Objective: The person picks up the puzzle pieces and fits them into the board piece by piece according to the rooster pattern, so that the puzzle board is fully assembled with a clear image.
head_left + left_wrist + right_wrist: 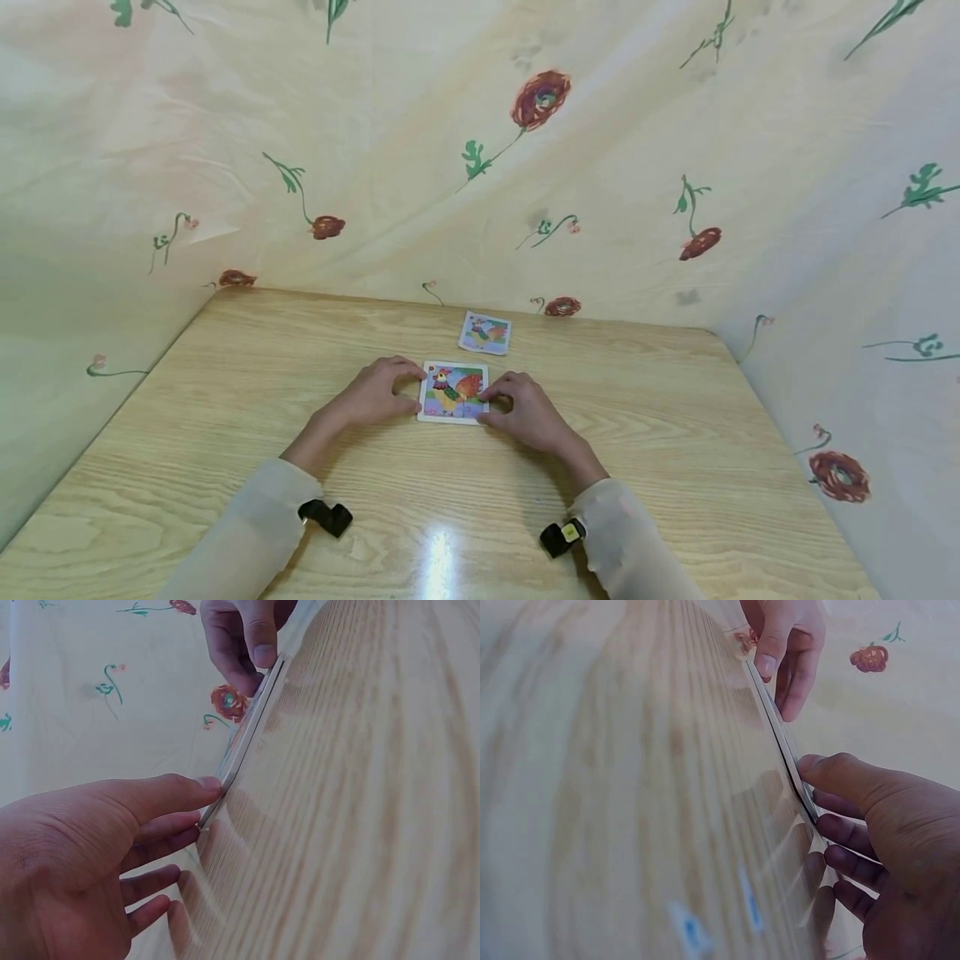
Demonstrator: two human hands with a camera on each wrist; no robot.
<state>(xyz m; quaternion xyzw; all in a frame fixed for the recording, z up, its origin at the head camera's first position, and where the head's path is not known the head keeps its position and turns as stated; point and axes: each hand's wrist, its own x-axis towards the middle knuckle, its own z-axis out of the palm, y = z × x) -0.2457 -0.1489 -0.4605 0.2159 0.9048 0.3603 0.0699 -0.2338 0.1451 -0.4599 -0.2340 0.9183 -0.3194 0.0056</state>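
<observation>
A small rooster jigsaw puzzle [453, 392] in a white-edged tray lies flat on the wooden table, picture side up. My left hand [381, 392] holds its left edge, thumb near the front corner and index finger near the back one. At the opposite edge, my right hand [527, 410] grips with curved fingers, the fingertips slightly over the border. From the left wrist view, the left thumb [184, 793] touches the tray's thin side. The right wrist view has the right thumb [832, 769] against that side too; the puzzle's picture is hardly visible there.
A loose card [485, 333] with a matching rooster picture lies just behind the puzzle. Flower-patterned cloth [405, 167] hangs behind and along both sides of the wooden table [420, 492]. Black wrist cameras [327, 517] sit at both sleeves.
</observation>
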